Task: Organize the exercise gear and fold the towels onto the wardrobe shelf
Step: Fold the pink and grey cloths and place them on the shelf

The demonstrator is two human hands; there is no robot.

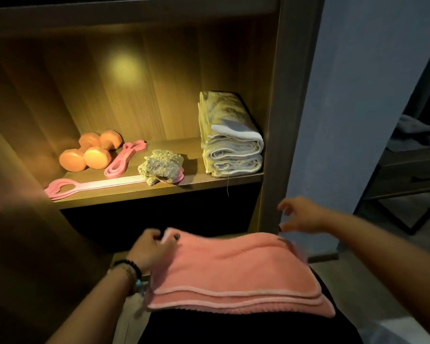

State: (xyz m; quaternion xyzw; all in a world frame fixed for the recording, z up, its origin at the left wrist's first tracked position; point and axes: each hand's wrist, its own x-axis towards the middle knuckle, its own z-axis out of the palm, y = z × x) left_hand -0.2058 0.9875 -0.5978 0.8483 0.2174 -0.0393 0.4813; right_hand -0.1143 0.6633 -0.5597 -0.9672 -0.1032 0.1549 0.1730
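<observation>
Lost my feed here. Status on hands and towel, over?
Left hand pinching pink towel corner, right hand open above it. Towel folded on lap. Folded stack fills shelf's right end.

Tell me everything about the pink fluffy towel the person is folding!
The pink terry-cloth towel is folded into several flat layers with pale piped edges stacked along its near side. It lies across the person's dark-clothed lap, below the wooden shelf. The left hand pinches its far left corner; the right hand hovers open just above its right end.

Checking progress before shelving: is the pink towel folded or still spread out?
Folded. The pink towel shows several stacked layered edges along its near side; the left hand grips its far corner.
</observation>
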